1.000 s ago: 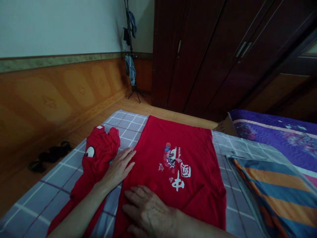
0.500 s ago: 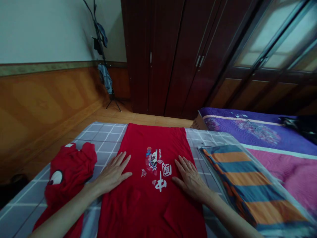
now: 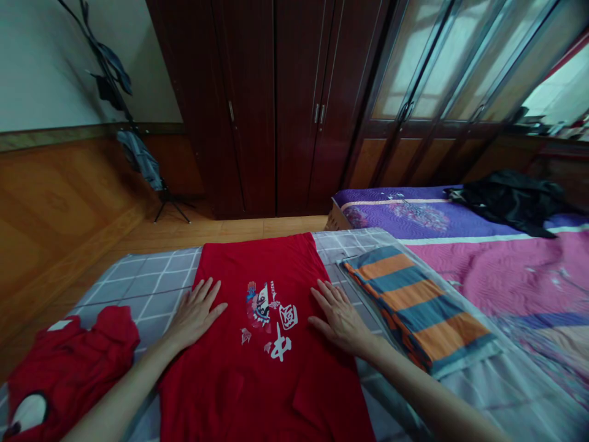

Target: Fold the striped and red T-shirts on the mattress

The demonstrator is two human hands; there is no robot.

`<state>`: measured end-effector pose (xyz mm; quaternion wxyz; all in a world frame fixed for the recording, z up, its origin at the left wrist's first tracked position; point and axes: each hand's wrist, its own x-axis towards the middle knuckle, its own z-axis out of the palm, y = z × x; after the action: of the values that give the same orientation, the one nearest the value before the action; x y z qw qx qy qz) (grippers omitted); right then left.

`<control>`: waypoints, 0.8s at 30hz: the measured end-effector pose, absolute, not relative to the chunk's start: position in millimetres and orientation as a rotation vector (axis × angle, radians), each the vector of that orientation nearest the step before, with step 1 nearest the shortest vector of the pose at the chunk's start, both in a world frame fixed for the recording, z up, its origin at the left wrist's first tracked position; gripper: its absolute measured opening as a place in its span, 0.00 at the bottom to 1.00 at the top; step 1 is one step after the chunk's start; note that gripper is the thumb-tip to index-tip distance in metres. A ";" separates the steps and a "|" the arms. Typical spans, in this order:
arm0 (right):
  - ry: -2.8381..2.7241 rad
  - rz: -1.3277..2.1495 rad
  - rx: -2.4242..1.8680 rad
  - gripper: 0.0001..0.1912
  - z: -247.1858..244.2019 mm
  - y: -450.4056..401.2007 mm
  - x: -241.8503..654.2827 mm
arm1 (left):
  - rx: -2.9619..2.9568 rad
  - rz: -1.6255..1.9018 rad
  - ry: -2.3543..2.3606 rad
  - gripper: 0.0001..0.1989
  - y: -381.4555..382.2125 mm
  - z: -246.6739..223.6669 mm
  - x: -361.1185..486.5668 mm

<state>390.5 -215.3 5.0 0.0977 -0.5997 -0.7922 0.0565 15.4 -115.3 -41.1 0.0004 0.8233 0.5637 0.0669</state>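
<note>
A red T-shirt [image 3: 257,264] with a white and blue print lies spread flat in front of me, its lower part running out of view at the bottom. My left hand [image 3: 197,313] rests palm down on its left edge, fingers apart. On the opposite edge lies my right hand [image 3: 338,316], also flat, with fingers spread. Neither hand grips the cloth. Left of my left arm is a crumpled red garment [image 3: 87,356] with a white patch. An orange and blue striped folded cloth [image 3: 414,301] lies to the right of my right hand.
Everything lies on a grey checked bedspread [image 3: 151,288]. Beyond its right edge is a purple and pink bed cover [image 3: 460,264] with a black garment [image 3: 515,196] on it. A dark wardrobe [image 3: 253,153] stands ahead, and a coat stand [image 3: 124,104] at the left.
My view has turned to the right, so the scene sits further left and more of the other bed shows. Both hands stay flat on the T-shirt's edges.
</note>
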 end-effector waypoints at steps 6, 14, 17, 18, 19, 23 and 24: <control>-2.341 0.186 -1.920 0.33 16.2 -121.1 379.3 | 2.545 0.273 1.900 0.32 -101.3 -39.7 29.6; -2.189 0.097 -2.038 0.32 25.9 -126.1 384.4 | 2.505 0.470 1.853 0.32 -102.6 -37.5 24.7; -2.367 0.111 -1.668 0.27 28.1 -202.5 382.6 | 2.501 0.691 1.748 0.30 -113.8 -21.3 25.3; -2.393 0.127 -1.557 0.25 27.1 -232.7 384.8 | 2.494 0.733 1.674 0.27 -123.1 -11.7 26.5; -2.416 0.152 -1.489 0.24 24.8 -262.8 388.7 | 2.484 0.739 1.579 0.23 -135.3 -0.4 28.4; -2.497 0.215 -1.360 0.27 1.8 -357.1 415.7 | 2.492 0.331 1.100 0.11 -202.2 47.9 38.3; -2.502 0.175 -1.321 0.25 -6.4 -370.8 422.9 | 2.500 0.194 0.993 0.10 -219.5 56.9 40.1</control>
<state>422.9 -370.8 -6.4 0.1526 -0.4606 -0.8722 0.0610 40.1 -219.5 56.9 0.2205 0.9042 0.3590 0.0702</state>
